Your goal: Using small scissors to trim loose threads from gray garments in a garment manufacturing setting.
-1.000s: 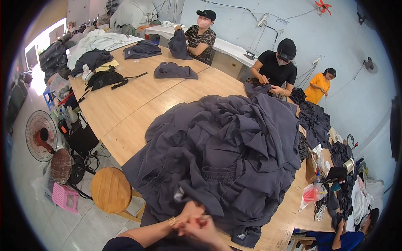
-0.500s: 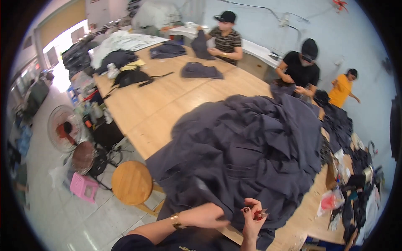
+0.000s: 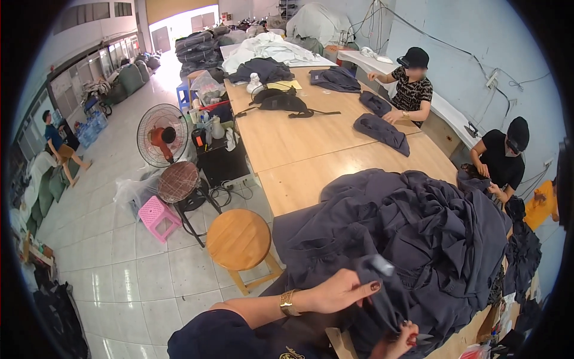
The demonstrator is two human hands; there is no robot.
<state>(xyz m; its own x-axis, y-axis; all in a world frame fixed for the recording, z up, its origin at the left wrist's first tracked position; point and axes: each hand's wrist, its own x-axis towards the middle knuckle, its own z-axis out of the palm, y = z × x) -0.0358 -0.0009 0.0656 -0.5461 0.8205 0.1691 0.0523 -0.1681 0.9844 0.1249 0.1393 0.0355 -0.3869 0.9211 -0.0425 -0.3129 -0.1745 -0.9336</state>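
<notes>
A big heap of dark navy garments [image 3: 412, 233] covers the near end of the long wooden table [image 3: 299, 143]. My left hand [image 3: 341, 291], with a gold bracelet on the wrist, pinches a fold of one navy garment [image 3: 376, 281] and lifts it at the front of the heap. My right hand [image 3: 402, 338] shows only partly at the bottom edge, closed around a small pair of thread snips with red on them, touching the same garment from below.
A round wooden stool [image 3: 239, 239] stands left of the table, with a pink plastic stool [image 3: 156, 213] and two floor fans [image 3: 162, 139] beyond. Three other people sit working along the table's far right side. More folded dark garments and a black bag lie on the far table.
The view has swung left, showing more floor. My left hand has lifted the garment fold higher; my right hand has dropped toward the bottom edge.
</notes>
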